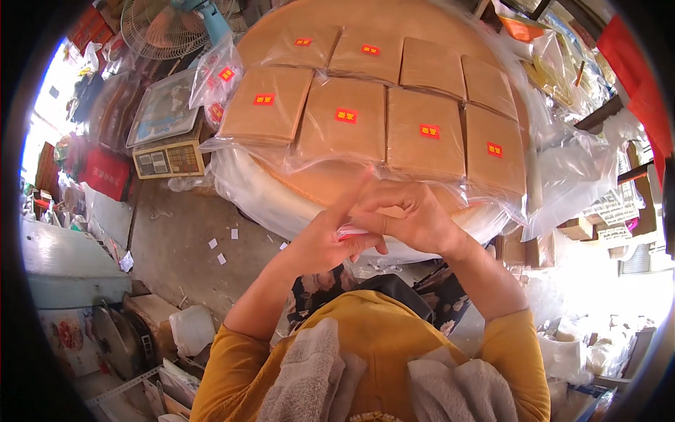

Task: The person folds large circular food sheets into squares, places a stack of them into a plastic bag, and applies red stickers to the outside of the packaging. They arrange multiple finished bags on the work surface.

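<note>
My left hand (pixel 321 240) grips a small stack of red-and-white stickers (pixel 350 230) in front of my waist; its index finger points up toward the table and is blurred. My right hand (pixel 416 216) curls over from the other side, thumb and fingers at the stickers. Whether it pinches one is hidden. Beyond both hands, clear plastic bags of flat brown sheets lie in two rows. Red stickers with yellow writing mark all the front bags, such as this one (pixel 345 121), and two left back bags (pixel 364 55). Two right back bags (pixel 433 68) show no sticker.
Under the bags is a round table (pixel 295 179) draped in clear plastic. Left of it stand a weighing scale (pixel 171 155) with a metal tray and a fan (pixel 163 26). Small white paper squares (pixel 221 258) litter the floor. A grey towel (pixel 311 369) hangs over my chest.
</note>
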Available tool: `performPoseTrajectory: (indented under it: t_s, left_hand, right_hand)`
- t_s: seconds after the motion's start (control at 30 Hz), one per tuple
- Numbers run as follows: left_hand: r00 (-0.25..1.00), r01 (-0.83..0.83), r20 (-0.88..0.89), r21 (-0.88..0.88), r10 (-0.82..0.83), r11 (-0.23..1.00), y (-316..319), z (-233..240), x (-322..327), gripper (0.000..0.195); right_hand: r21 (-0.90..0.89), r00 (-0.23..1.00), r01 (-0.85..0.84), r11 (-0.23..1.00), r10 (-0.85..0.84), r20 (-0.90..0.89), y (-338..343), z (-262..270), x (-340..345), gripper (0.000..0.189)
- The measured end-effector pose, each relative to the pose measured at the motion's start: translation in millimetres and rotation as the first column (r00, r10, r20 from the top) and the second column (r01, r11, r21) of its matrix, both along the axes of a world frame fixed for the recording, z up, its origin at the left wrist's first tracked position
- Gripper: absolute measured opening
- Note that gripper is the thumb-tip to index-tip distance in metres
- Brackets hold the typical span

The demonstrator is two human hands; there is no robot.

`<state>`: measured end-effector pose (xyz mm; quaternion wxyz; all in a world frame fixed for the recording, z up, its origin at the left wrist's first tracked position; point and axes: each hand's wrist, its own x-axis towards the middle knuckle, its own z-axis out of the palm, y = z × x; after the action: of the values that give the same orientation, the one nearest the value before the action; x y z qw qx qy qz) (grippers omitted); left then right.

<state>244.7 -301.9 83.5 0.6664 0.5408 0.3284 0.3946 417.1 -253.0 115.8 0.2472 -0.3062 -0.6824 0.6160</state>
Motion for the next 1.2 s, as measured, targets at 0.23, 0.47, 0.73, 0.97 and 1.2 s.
performPoseTrajectory:
  t_s: [0.23, 0.47, 0.73, 0.97, 1.2]
  left_hand:
    - [0.997, -0.06, -0.06, -0.13, 0.052, 0.99, -22.3, -2.6, -0.2, 0.043]
    - [0.97, -0.24, -0.055, -0.059, 0.237, 0.969, -31.3, 10.5, 9.7, 0.021]
    - [0.95, -0.312, -0.037, -0.025, 0.311, 0.95, -42.3, 16.0, 19.0, 0.01]
    - [0.969, -0.248, -0.012, -0.077, 0.248, 0.966, -45.5, 19.2, 19.8, 0.011]
    - [0.961, -0.276, -0.007, -0.045, 0.276, 0.96, -46.5, 15.3, 21.9, 0.009]
  right_hand:
    - [-0.105, 0.947, 0.285, 0.953, -0.297, -0.12, -11.5, -14.4, 22.0, 0.019]
    - [0.25, 0.965, 0.182, 0.951, -0.222, 0.142, -18.8, -4.7, 34.0, 0.021]
    - [-0.073, 0.955, 0.263, 0.962, -0.271, -0.119, -32.0, -7.0, 29.7, 0.022]
    - [-0.118, 0.941, 0.265, 0.957, -0.284, -0.185, -34.6, -13.3, 29.3, 0.022]
    - [-0.098, 0.94, 0.298, 0.95, -0.31, -0.142, -35.8, -18.8, 24.2, 0.021]
